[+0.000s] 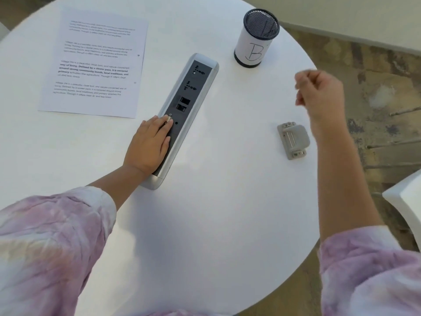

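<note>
My left hand lies flat with straight fingers on the near end of a grey power socket unit set in the middle of the round white table. A ring shows on one finger. My right hand is raised above the table's right edge, blurred, with its fingers curled into a loose fist; I see nothing in it. A small grey hole punch lies on the table just below and left of that hand. A black mesh pen cup wrapped in white paper marked "B" stands at the back right.
A printed sheet of paper lies flat at the back left of the table. Part of a white chair shows at the right edge, over a patterned floor.
</note>
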Available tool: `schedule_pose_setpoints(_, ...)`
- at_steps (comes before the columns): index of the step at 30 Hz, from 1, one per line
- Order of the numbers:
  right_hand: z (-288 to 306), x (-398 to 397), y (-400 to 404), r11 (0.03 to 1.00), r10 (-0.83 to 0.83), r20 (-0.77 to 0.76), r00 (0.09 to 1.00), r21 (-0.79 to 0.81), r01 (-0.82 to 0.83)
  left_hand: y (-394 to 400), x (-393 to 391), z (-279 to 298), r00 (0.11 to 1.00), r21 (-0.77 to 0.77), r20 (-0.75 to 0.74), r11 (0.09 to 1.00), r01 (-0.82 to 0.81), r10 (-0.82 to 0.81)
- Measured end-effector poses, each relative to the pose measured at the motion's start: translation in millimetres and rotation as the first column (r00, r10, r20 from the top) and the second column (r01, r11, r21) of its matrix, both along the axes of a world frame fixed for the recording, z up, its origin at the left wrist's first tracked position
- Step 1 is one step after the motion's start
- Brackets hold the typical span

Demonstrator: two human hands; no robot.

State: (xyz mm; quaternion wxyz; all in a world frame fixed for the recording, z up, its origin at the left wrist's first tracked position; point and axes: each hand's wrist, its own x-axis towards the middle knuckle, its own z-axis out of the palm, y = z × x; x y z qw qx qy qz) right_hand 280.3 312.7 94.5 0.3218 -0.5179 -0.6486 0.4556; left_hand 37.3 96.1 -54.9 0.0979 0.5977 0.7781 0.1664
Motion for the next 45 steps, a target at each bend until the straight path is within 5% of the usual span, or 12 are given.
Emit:
schedule_pose_setpoints(13, 0.9, -70.5, 117.1, 0.969, 0.064, 0.366, 0.928, 0.201, -0.146, 0.3, 0.5, -2.8, 1.0, 0.012, -0.005, 1.0, -0.02, 0.02)
schedule_pose_setpoints(24, 0.5, -104.3, 145.1, 0.94, 0.14, 0.639, 0.756, 0.154, -0.304, 1.0, -0.9, -4.3, 0.999, 0.028, -0.016, 0.999, -0.029, 0.03)
schedule_pose_setpoints(36, 4.2, -93.6, 129.7, 0.933, 0.054, 0.571, 0.819, 0.264, -0.245, 0.9, 0.0, -3.8, 0.999, 0.029, -0.016, 0.999, -0.039, 0.04)
schedule_pose_setpoints(41, -23.3, -66.8, 66.0, 0.855, 0.063, 0.569, 0.82, 0.393, -0.338, 0.8, -0.3, -4.6, 0.999, 0.028, -0.012, 0.999, -0.036, 0.036)
schedule_pose_setpoints(45, -66.6, -28.2, 14.9, 0.921, 0.077, 0.576, 0.814, 0.271, -0.279, 0.7, 0.1, -3.9, 0.999, 0.022, -0.017, 0.999, -0.034, 0.034)
